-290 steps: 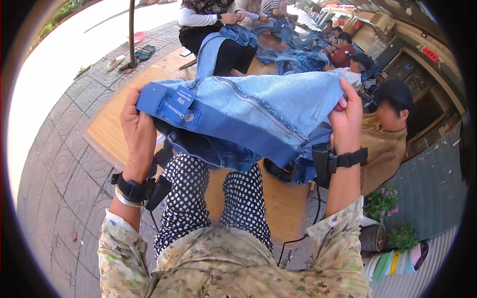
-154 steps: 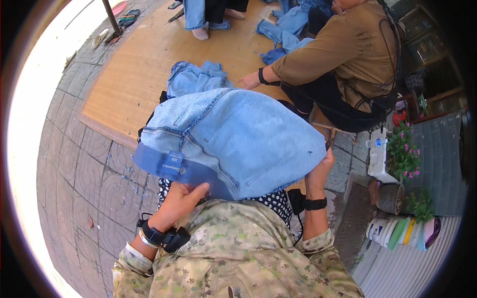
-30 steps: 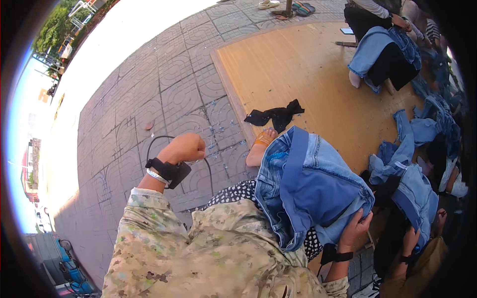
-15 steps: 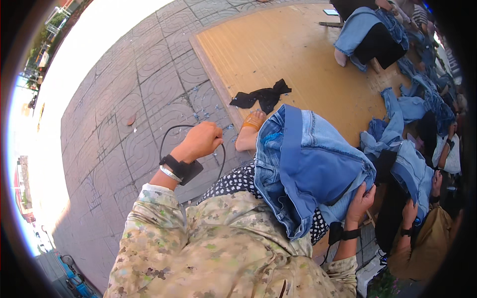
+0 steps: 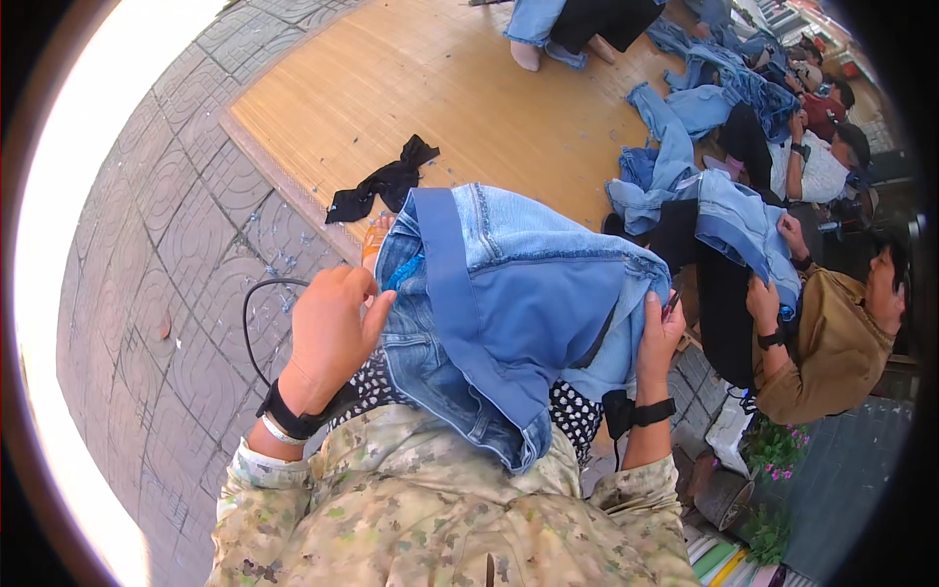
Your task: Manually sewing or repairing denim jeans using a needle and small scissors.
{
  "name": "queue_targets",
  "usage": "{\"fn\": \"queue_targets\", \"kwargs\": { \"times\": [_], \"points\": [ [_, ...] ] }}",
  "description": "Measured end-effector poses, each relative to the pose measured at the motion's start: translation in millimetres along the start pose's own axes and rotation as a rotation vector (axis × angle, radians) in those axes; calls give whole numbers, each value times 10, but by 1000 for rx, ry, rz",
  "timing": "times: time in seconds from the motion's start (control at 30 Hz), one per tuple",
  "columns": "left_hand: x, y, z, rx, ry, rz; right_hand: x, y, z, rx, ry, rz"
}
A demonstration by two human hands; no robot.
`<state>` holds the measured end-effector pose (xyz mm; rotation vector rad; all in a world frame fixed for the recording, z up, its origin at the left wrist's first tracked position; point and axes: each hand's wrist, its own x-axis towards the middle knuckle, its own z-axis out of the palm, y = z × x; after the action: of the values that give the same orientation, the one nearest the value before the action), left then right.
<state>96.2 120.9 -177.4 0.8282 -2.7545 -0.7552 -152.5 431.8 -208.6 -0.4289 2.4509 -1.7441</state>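
Note:
A pair of blue jeans (image 5: 523,308), showing a wide plain blue band and fabric, lies bunched across my lap over dotted trousers (image 5: 573,416). My right hand (image 5: 655,338) grips the jeans' right edge, with a small dark tool, perhaps snips, at its fingers. My left hand (image 5: 337,323) hovers at the left edge beside some bright blue thread or cloth (image 5: 406,274), thumb apart from loosely bent fingers; whether it touches the fabric is unclear. A dark cord (image 5: 249,303) loops left of it.
A wooden board (image 5: 421,78) on paving (image 5: 166,245) bears a black cloth (image 5: 381,181) and heaped jeans (image 5: 685,117). A co-worker in brown (image 5: 827,342) at my right holds jeans; several others sit beyond. Flower pots (image 5: 773,450) stand lower right.
My view has swung rightward, bringing the co-workers further in. My left hand has moved up to the jeans' left edge and its thumb has spread from the fingers. My right hand keeps its grip.

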Motion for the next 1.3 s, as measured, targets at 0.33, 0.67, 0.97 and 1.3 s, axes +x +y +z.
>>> {"fn": "queue_targets", "kwargs": {
  "times": [0.33,0.67,0.97,1.3],
  "points": [
    [-40,42,-63,20,-159,33,-30,-102,-187,173,123,58],
    [-180,575,-98,-308,-485,38,-303,-792,-492,144,203,-52],
    [-203,581,354,-352,-322,-96,-608,-1372,-519,308,122,-76],
    [-286,446,313,-1168,-380,-349,-776,-1719,-560,288,47,-31]
  ]
}}
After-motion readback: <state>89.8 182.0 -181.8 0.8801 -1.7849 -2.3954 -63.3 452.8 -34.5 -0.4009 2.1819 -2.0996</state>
